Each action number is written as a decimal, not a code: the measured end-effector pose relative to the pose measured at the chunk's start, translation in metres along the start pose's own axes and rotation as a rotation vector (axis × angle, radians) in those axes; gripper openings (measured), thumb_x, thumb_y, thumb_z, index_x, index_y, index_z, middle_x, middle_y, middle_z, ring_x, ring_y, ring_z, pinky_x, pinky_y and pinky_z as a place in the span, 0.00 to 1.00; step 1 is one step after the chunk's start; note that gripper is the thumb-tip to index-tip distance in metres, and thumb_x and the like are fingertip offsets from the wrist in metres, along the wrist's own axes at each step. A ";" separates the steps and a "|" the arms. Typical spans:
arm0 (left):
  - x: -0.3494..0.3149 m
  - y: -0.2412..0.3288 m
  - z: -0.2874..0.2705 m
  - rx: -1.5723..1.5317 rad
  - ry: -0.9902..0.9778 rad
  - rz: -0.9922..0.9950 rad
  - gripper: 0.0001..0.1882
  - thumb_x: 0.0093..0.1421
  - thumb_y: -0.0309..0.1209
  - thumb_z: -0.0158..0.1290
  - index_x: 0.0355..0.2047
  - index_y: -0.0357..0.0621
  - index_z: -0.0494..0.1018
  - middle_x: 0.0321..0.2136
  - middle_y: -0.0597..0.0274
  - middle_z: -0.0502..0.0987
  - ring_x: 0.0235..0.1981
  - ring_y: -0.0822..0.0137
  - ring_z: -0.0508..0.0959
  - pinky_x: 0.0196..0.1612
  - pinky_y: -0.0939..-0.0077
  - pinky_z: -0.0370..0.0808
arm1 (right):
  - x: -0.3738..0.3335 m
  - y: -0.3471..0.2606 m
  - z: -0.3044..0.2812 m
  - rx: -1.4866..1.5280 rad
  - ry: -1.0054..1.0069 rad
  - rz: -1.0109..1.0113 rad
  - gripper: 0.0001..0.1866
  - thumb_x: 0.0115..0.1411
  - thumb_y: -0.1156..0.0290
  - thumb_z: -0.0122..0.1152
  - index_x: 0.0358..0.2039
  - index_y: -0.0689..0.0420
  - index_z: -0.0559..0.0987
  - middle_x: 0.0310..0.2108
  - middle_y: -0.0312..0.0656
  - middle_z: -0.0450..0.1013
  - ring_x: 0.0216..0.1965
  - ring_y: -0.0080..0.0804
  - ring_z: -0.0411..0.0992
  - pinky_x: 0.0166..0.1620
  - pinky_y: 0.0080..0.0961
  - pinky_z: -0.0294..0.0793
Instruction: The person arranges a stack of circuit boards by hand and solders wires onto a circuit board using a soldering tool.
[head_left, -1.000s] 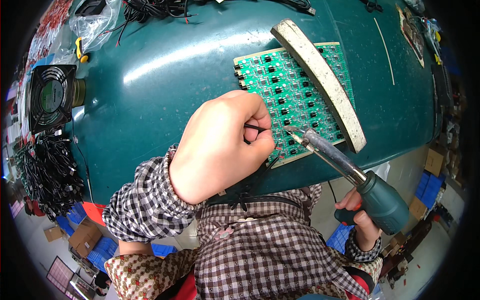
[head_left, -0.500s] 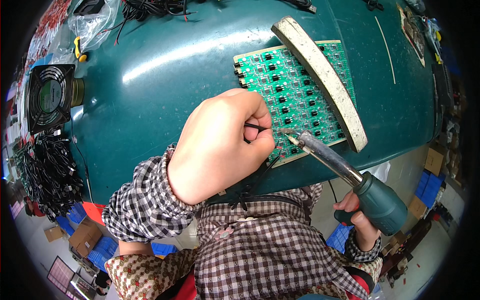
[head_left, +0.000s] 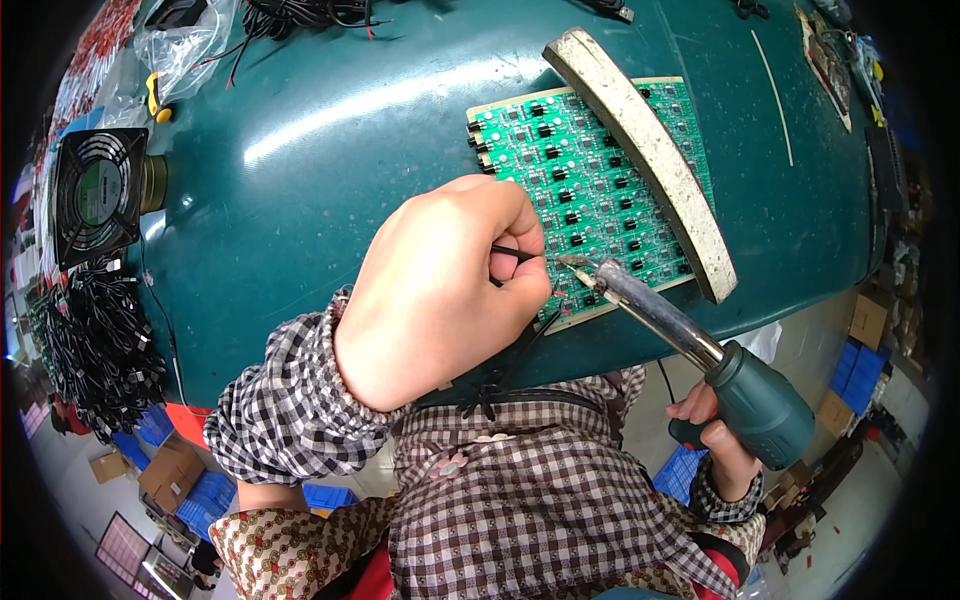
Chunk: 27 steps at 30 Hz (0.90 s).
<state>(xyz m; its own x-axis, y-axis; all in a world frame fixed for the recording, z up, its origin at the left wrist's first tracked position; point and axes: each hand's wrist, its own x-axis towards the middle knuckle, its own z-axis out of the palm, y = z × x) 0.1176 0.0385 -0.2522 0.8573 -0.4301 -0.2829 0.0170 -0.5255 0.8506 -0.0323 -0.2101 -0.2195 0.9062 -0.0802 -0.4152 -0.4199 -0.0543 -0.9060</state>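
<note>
My left hand (head_left: 445,285) is closed in a pinch on a thin black cable (head_left: 510,252), over the lower left part of a green circuit board panel (head_left: 590,200). My right hand (head_left: 715,435) grips the dark green handle of a soldering gun (head_left: 690,335). Its metal tip points left and reaches the board just beside my left fingertips. Whether the tip touches a wire end or the board is hard to make out. A heavy curved metal bar (head_left: 650,165) lies slantwise across the panel. Black cable with reddish ends hangs below my left fingers.
A small square fan (head_left: 100,195) stands at the left of the green table mat (head_left: 270,220), above a heap of black cables (head_left: 95,350). More black cables (head_left: 300,18) lie at the far edge, near a yellow-handled tool (head_left: 154,97). A thin pale stick (head_left: 772,98) lies at right.
Almost nothing differs. The circuit board panel and the metal bar have shifted very slightly, while both hands keep their places and grips.
</note>
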 end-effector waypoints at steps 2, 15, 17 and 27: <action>0.000 0.000 0.000 -0.002 0.005 0.008 0.04 0.47 0.19 0.55 0.25 0.37 0.72 0.24 0.68 0.71 0.23 0.82 0.69 0.25 0.88 0.67 | 0.000 0.000 0.001 0.006 -0.001 -0.005 0.29 0.54 0.60 0.63 0.47 0.71 0.68 0.26 0.42 0.68 0.30 0.34 0.69 0.36 0.36 0.79; 0.001 0.002 0.000 0.002 -0.007 -0.002 0.05 0.46 0.18 0.55 0.25 0.37 0.72 0.24 0.67 0.71 0.24 0.81 0.70 0.26 0.87 0.68 | -0.002 0.001 -0.004 -0.005 -0.025 0.032 0.30 0.54 0.61 0.64 0.48 0.71 0.67 0.26 0.42 0.68 0.31 0.34 0.69 0.37 0.37 0.79; 0.000 0.001 -0.001 0.004 -0.007 -0.009 0.05 0.46 0.18 0.55 0.25 0.37 0.72 0.24 0.67 0.71 0.24 0.81 0.70 0.27 0.87 0.68 | -0.004 0.004 -0.005 0.045 -0.026 0.017 0.30 0.54 0.61 0.64 0.48 0.72 0.67 0.27 0.43 0.68 0.31 0.34 0.69 0.37 0.37 0.79; 0.000 0.002 0.000 0.010 -0.002 -0.008 0.04 0.47 0.18 0.54 0.25 0.36 0.71 0.24 0.67 0.71 0.25 0.81 0.70 0.28 0.88 0.69 | 0.005 -0.001 -0.001 -0.035 -0.039 -0.054 0.33 0.54 0.59 0.64 0.49 0.74 0.66 0.25 0.43 0.67 0.28 0.36 0.71 0.33 0.35 0.79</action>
<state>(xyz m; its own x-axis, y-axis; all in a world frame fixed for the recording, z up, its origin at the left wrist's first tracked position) 0.1172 0.0376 -0.2506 0.8562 -0.4271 -0.2906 0.0187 -0.5366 0.8436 -0.0273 -0.2113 -0.2201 0.9285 -0.0374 -0.3694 -0.3713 -0.0926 -0.9239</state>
